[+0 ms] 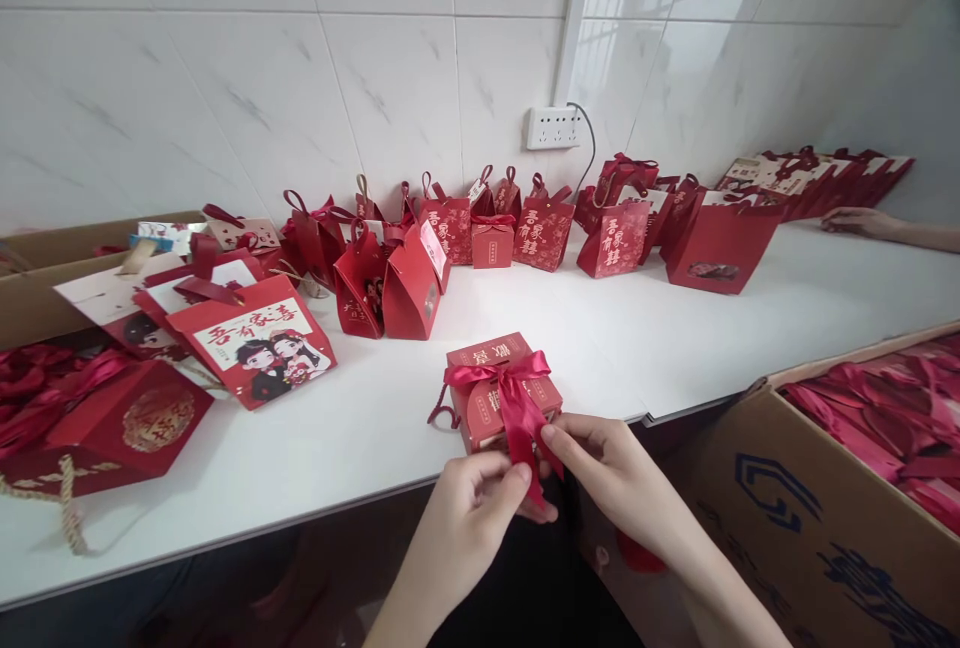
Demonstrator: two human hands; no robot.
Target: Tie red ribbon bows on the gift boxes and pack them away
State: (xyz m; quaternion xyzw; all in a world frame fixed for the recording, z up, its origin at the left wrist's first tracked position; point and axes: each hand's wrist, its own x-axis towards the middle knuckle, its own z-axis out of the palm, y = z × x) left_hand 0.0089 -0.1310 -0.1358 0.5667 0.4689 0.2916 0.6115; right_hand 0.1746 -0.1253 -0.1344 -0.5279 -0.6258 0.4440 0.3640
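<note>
A small red gift box [477,416] sits at the front edge of the white table, with a dark red cord loop at its left. Tied over its top is a shiny red ribbon [517,400] in a bow, its tails hanging toward me. My left hand [480,508] is closed, thumb and fingers pinching one ribbon tail below the box's near edge. Beside the box's right front corner, my right hand [607,463] pinches the other tail between thumb and finger. The curled fingers of both hands are partly hidden.
Red gift boxes and bags [540,233] line the wall across the white table [375,418]. At left lie card-fronted boxes [259,348] and a rope-handled box [139,428]. A cardboard carton [780,488] full of ribboned items stands right. Another person's hand [859,220] rests far right.
</note>
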